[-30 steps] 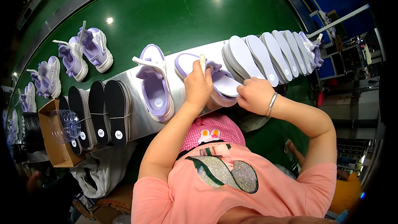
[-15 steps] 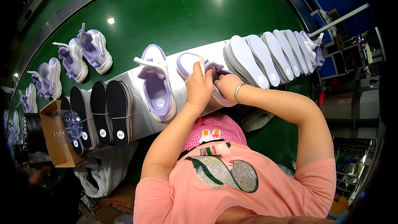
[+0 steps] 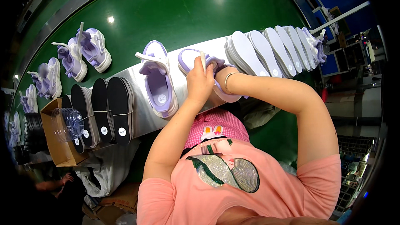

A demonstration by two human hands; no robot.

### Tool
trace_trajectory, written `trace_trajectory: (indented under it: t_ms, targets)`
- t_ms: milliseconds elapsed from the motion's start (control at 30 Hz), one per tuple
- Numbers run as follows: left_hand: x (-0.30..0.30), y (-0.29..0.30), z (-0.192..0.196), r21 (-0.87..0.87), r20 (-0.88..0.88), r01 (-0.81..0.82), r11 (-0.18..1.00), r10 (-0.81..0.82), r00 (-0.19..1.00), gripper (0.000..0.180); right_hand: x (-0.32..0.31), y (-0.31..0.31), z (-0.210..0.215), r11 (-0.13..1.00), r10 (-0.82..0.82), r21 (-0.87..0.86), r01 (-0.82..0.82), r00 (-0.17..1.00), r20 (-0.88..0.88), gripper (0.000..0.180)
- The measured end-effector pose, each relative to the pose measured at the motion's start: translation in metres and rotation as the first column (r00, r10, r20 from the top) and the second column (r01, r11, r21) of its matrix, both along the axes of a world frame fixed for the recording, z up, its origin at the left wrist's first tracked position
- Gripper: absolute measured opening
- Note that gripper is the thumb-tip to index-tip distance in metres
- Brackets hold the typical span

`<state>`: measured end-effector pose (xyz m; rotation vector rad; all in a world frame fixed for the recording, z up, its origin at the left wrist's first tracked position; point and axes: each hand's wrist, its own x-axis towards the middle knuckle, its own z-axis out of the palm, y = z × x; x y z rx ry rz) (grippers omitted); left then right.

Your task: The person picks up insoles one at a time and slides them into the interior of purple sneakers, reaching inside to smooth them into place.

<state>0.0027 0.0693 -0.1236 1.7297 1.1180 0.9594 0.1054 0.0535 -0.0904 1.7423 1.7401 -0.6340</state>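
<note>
A white and lavender sneaker [image 3: 188,56] lies in front of me on the metal plate, its opening toward me. My left hand [image 3: 200,82] is closed on the sneaker's tongue and pale strap, beside the opening. Deep inside the shoe is my right hand [image 3: 224,75], with a silver bangle at the wrist; its fingers are hidden by the upper. Just left stands the matching sneaker [image 3: 160,85], untouched, with a round white sticker on its insole.
Stacked white insoles [image 3: 252,54] fan out on the right. Banded black insoles [image 3: 121,108] lie to the left, beside a cardboard box [image 3: 60,141] holding clear plastic. More lavender sneakers [image 3: 93,50] stand on the green belt [image 3: 183,12]. Another person's hand [image 3: 66,178] shows at lower left.
My right hand has pushed deeper into the sneaker, up to the bangle. My left hand keeps its hold on the tongue. Another person's hand and forearm show more clearly at lower left.
</note>
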Motion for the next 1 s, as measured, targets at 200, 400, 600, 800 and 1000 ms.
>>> trace_trajectory:
  t_ms: [200,400,600,800,1000]
  targets:
    - [0.0,0.002,-0.013,0.087,-0.041,-0.004,0.996,0.008,0.999,0.027,0.01,0.0,0.015,0.939,0.202,-0.247,-0.238,0.966,-0.159,0.026]
    - [0.001,0.01,-0.015,-0.022,-0.064,-0.009,1.0,0.008,0.998,0.02,0.022,-0.02,0.0,0.947,0.214,-0.215,-0.24,0.967,-0.138,0.025]
    - [-0.003,0.005,-0.027,-0.024,-0.028,-0.015,1.0,0.014,1.0,0.023,0.026,-0.04,-0.016,0.96,0.263,-0.041,-0.275,0.946,-0.188,0.025]
    - [-0.005,0.004,-0.022,-0.065,-0.003,0.007,0.998,-0.007,1.0,0.028,0.023,-0.05,-0.011,0.981,0.193,0.032,-0.191,0.953,-0.235,0.031]
    - [-0.003,0.009,-0.016,-0.08,-0.003,0.036,0.996,-0.037,0.999,0.032,0.031,-0.05,-0.009,0.967,0.251,0.126,-0.224,0.926,-0.283,0.036]
